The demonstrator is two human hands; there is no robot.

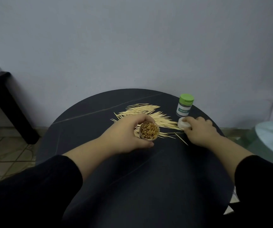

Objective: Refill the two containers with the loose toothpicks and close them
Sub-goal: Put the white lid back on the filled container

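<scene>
Toothpicks (142, 111) strewn centrally, left hand (124, 137) gripping filled container (149, 130); right hand (198, 130) pinching white lid (182, 123) — near table (165, 170) rim

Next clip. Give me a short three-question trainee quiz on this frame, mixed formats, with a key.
1. True or false: the container gripped by the left hand is empty.
2. What does the right hand grip on the table? A) a white lid B) a spoon C) nothing
3. Fill in: the green-lidded container stands upright and ____ (open/closed).

Key: 1 false, it is packed with toothpicks; 2 A; 3 closed.
</scene>
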